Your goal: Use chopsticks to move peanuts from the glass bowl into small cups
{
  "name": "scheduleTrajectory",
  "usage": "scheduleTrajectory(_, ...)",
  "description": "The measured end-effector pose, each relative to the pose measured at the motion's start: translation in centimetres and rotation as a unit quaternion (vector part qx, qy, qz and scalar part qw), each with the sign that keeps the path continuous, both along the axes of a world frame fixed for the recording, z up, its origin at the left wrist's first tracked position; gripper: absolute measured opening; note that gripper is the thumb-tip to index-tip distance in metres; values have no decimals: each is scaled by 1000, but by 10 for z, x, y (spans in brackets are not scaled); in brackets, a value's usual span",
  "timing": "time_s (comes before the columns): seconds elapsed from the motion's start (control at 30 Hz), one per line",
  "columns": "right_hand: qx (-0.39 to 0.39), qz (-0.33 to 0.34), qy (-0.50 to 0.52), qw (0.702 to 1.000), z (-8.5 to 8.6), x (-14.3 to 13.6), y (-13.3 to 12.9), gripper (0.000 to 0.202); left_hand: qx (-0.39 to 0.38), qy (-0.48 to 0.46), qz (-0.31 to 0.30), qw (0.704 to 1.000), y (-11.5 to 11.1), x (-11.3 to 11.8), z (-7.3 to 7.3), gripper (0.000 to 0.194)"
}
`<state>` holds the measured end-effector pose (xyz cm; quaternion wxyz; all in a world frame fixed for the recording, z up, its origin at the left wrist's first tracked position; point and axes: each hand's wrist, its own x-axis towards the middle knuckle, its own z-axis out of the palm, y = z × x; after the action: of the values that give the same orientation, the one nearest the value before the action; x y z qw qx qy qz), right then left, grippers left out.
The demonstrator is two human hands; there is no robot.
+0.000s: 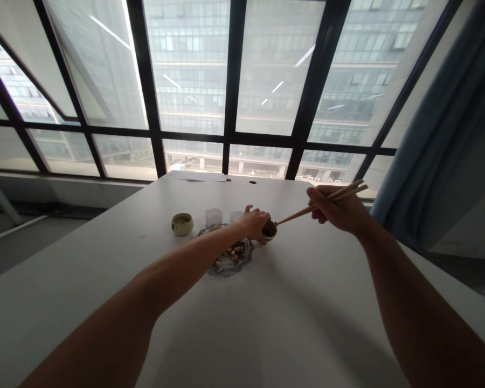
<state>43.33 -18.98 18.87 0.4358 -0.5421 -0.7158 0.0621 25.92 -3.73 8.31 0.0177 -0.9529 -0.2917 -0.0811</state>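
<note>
Beyond a wide window [234,64] with dark frames stands a pale building; a blue curtain [424,134] hangs at the right, and a white counter [210,328] stretches toward the glass. The left hand [254,223] is the nearer one to the small bowl [270,236]: its fingers grasp the bowl, whose dark opening shows on the side toward the right hand [341,210]. That hand is well apart, its fingers closed around the chopsticks [301,213]. Their long axis slants down and leftward to the bowl's rim; whether the tips touch it, I cannot tell. Left of the bowl, partly behind the left forearm, lies a crinkled dish [227,271] of food pieces [237,249], with another bowl [181,227] farther left.
</note>
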Motion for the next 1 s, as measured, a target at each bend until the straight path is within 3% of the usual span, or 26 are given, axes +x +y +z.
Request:
scheduleTrajectory(0.2, -4, -1, -2, 1000, -7, -1, 5, 69, 23, -62, -23, 998, -6, -8, 4, 80)
scheduleTrajectory(0.47, -52, -21, -67, 996, -20, -1, 19, 70, -2, -36, -6, 999, -7, -4, 5, 81)
scheduleTrajectory(0.73, 41, -62, 27, 997, -16, -6, 15, 67, -49, 18, 31, 998, 1, 4, -4, 84)
scheduleTrajectory(0.87, 64, -52, 138, 987, -11, -20, 9, 62, -72, 6, 21, 997, 8, -25, 0, 80)
scheduleTrajectory(1.0, -27, 23, 151, 988, -14, -42, 8, 63, 14, -103, 22, 994, 15, -97, 5, 57)
